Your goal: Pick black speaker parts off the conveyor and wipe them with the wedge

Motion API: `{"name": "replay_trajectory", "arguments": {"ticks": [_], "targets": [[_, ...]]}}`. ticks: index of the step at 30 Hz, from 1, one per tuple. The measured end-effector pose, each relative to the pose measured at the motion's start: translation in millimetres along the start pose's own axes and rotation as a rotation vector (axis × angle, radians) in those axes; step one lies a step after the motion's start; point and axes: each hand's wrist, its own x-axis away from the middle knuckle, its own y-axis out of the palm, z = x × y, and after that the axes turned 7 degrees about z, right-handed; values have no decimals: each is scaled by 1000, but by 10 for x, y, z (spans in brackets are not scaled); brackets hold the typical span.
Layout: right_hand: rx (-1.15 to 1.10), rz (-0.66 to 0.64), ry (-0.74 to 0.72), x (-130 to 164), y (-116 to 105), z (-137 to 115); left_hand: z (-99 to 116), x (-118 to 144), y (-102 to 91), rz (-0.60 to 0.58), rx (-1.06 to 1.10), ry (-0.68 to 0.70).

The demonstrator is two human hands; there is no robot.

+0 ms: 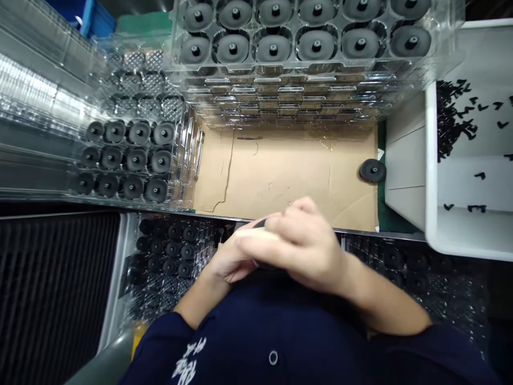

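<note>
Both my hands meet close to my chest, below the near edge of a cardboard sheet (280, 171). My right hand (304, 246) lies over my left hand (226, 262), and together they close around a small black part (260, 223) of which only a dark edge shows. A single black round disc (372, 171) with a centre knob lies on the cardboard at its right edge, well away from my hands.
Clear plastic trays of black discs (304, 37) are stacked at the back, and another tray (128, 160) stands left. A white bin (468, 160) with small black clips is at right. More trays of discs (168, 251) sit lower left under the bench edge.
</note>
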Motion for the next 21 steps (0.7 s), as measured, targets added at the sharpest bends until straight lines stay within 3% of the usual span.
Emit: {"name": "replay_trajectory", "arguments": {"ticks": [1, 3, 5, 7, 10, 12, 15, 17, 19, 21], "targets": [[-64, 1, 90, 30, -19, 71, 5, 9, 8, -21, 6, 2], [-121, 38, 416, 161, -46, 229, 19, 32, 3, -91, 27, 5], [-178, 74, 743, 394, -16, 345, 33, 45, -17, -147, 59, -2], [-317, 53, 973, 697, 79, 383, 40, 42, -37, -157, 72, -16], [-566, -44, 1202, 1104, 224, 335, 38, 16, -37, -135, 79, -37], [-565, -21, 1260, 1205, 212, 279, 38, 4, -13, -157, 85, -47], [-328, 208, 1110, 1015, 2, 176, 28, 1, 39, -236, 82, -40], [-203, 311, 813, 739, -154, 94, 0, 3, 58, -256, 61, -19], [-146, 260, 417, 461, -226, 28, -45, -1, 47, -222, 32, 3], [-85, 127, 155, 260, -204, -2, -97, -11, 6, -167, 35, 29]]}}
